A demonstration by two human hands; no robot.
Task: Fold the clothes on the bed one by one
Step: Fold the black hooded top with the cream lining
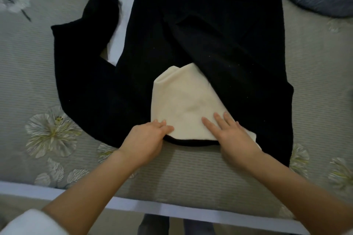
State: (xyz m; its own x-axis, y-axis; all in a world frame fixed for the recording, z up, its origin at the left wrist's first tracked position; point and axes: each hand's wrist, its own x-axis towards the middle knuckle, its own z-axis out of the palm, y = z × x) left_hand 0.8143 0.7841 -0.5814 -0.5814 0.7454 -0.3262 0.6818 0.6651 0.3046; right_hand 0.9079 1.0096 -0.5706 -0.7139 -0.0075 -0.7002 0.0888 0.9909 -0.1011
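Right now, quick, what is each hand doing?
Left hand: at the cream flap edge; whether it grips cannot be told.
Right hand: open, fingers flat on the cream flap.
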